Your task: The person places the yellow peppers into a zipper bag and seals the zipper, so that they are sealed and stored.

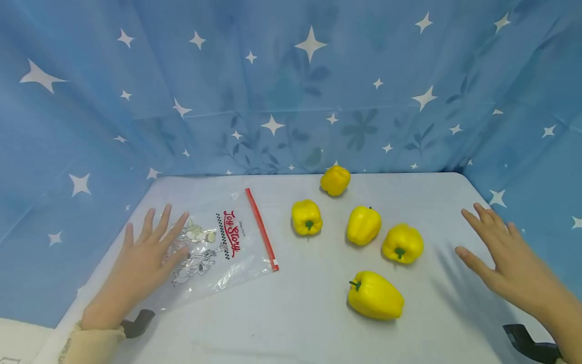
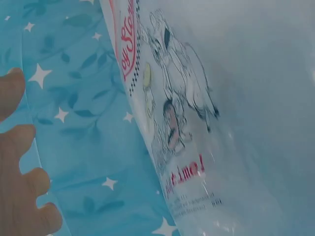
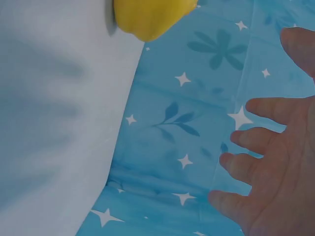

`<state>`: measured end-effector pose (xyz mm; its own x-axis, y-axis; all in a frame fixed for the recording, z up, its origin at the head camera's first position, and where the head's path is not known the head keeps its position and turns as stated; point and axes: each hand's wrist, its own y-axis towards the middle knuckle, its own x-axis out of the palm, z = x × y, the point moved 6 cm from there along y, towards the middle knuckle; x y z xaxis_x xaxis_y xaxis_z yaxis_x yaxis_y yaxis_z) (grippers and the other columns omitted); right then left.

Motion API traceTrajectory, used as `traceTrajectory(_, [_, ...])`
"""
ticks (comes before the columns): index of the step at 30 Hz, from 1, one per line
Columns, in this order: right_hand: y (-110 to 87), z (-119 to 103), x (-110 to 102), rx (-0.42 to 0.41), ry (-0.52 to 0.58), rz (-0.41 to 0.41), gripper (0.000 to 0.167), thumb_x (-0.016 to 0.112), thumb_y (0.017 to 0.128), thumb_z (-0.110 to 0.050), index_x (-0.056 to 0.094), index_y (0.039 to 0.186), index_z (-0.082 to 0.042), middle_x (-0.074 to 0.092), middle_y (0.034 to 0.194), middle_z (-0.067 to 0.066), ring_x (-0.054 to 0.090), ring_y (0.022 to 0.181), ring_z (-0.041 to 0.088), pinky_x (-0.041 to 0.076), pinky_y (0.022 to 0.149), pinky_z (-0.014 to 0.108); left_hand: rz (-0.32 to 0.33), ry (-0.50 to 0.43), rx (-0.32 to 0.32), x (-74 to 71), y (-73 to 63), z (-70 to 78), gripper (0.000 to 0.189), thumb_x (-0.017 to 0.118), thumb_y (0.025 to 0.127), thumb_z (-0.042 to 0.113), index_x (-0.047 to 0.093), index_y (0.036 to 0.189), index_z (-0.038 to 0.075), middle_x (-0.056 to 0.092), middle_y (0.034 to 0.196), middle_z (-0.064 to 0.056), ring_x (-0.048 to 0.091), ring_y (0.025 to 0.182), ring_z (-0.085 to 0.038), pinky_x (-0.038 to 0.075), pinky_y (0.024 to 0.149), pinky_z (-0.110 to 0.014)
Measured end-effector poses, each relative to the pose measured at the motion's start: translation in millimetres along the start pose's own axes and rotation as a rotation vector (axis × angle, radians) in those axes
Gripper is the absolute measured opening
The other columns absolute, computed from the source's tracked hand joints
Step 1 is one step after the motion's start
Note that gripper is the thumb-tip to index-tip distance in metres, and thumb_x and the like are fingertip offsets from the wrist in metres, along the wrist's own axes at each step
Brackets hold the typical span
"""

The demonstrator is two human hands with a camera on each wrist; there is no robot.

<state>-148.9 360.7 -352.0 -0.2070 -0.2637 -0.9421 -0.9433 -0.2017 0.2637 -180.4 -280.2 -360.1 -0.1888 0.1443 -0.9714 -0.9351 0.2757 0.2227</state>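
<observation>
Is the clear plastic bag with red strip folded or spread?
Spread: the clear plastic bag lies flat on the white table, its red strip straight.

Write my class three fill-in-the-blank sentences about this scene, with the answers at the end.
1. Exactly ____ yellow peppers are on the table.
2. The bag is printed with the words "____ Story".
3. The right hand is holding ____.

Missing words: five; Toy; nothing.
</observation>
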Motion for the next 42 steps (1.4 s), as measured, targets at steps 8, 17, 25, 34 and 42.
traceTrajectory(8, [7.6,-6,-6,-0.004,0.029,0.062,0.078,0.064,0.103,-0.034,0.023,0.167,-0.015,0.017,0.174,0.022,0.018,0.157,0.052,-0.008,0.133,0.056,-0.011,-0.011,-0.021,5.3,8.1,8.8,0.077,0.049,0.107,0.052,0.009,0.169,0.030,0.003,0.176,-0.016,0.004,0.161,-0.049,-0.004,0.123,-0.079])
traceTrajectory(17, [4.2,-3,-2,0.057,0.150,0.069,0.066,0.063,0.105,-0.028,0.033,0.164,-0.027,0.035,0.169,0.016,0.038,0.142,0.058,0.022,0.111,0.084,-0.006,-0.096,-0.052,13.8,12.2,18.2,0.073,0.051,0.107,0.049,0.018,0.168,0.027,0.023,0.171,-0.025,0.026,0.154,-0.053,0.012,0.122,-0.079])
traceTrajectory(25, [0.7,-7,12,0.075,0.304,0.068,0.058,0.064,0.105,-0.025,0.044,0.158,-0.036,0.034,0.156,-0.039,0.020,0.142,-0.028,0.025,0.131,0.057,-0.030,-0.180,-0.110,20.6,14.4,29.4,0.069,0.048,0.109,0.047,0.019,0.168,0.025,0.072,0.128,-0.023,0.069,0.112,-0.046,0.045,0.108,-0.064])
traceTrajectory(34, [-3.9,-27,23,0.006,0.462,-0.061,0.046,0.058,0.107,-0.011,0.055,0.150,-0.026,0.058,0.149,-0.019,0.055,0.120,-0.014,0.034,0.092,-0.003,-0.078,-0.420,-0.153,35.2,23.0,54.1,0.061,0.056,0.108,0.032,0.035,0.163,0.015,0.064,0.146,-0.016,0.063,0.130,-0.044,0.050,0.106,-0.067])
traceTrajectory(42, [-10.2,-40,33,-0.108,0.632,-0.208,0.049,0.051,0.105,0.002,0.053,0.151,-0.016,0.061,0.150,-0.002,0.064,0.125,0.004,0.055,0.093,0.014,-0.123,-0.588,-0.114,46.4,34.3,78.2,0.059,0.062,0.104,0.021,0.042,0.159,0.012,0.060,0.149,-0.018,0.056,0.138,-0.040,0.047,0.113,-0.062])
